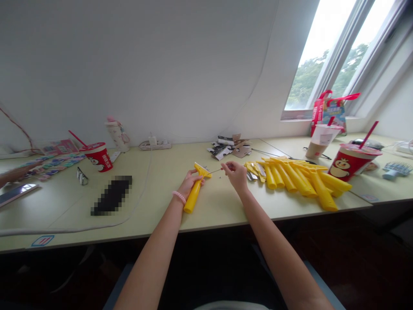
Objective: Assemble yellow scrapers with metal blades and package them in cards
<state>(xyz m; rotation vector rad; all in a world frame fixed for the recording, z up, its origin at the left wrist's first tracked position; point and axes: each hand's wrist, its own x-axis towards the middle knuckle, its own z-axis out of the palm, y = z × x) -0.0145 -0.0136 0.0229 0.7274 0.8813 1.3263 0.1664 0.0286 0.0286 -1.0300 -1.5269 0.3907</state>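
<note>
Just right of the right hand, a pile of yellow scraper handles spreads across the pale desk, with smaller yellow pieces and metal blades at its left end. Beyond the pile stands a clear plastic cup with a brown drink; a red paper cup with a straw stands at its right end, and a pale blue hairbrush lies farther right. Scraps of printed card lie on the far side, near the wall, and tiny bits lie on the desk between the hands.

To the left are a white power strip, a pink-lidded bottle, another red cup and a blurred-out dark object. A white cable curves along the near left. Another person's hand reaches in at the far left edge.

Both forearms stretch forward from the near edge. The left hand has its fingers wrapped round a yellow scraper, head tilted away, handle pointing near. The right hand pinches a thin metal rod between bent fingertips, its tip aimed left at the scraper's head; whether they touch is too small to tell.
</note>
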